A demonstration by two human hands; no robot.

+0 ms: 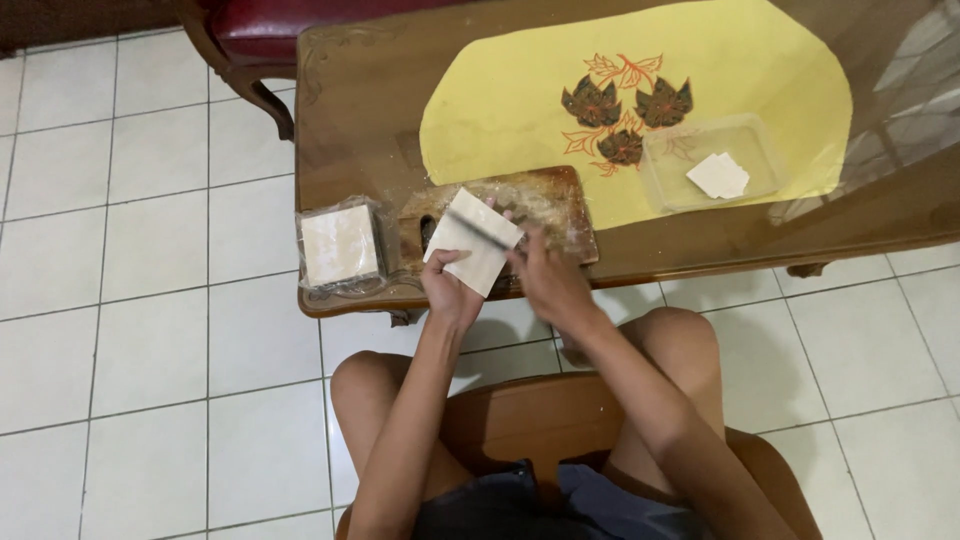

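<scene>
The white tiled floor (150, 300) spreads to every side, and on it stands the brown wooden surface with a glass top (370, 90); its far right end runs out of view. Behind it the dark red cushioned chair (260, 30) is cut off at the top edge. A yellow oval mat with a leaf pattern (720, 70) covers much of the surface. On the mat sits a clear shallow plastic tray (765, 150) with a few small pale squares in it. Nearer the person lies a flour-dusted wooden cutting board (550, 200), and just left of it a plastic-wrapped stack of pale square sheets (340, 245) at the surface's front corner.

Above the board's near edge the left hand (447, 285) holds up a thin pale square dough sheet (478, 240), its grip pinched on the lower corner. The right hand (550, 280) meets the sheet's right edge, but its fingers are blurred, so I cannot tell whether that grip is closed on the sheet or only touching it. A dark streak crosses the sheet; what it is stays unclear. The sheet hides part of the board.
</scene>
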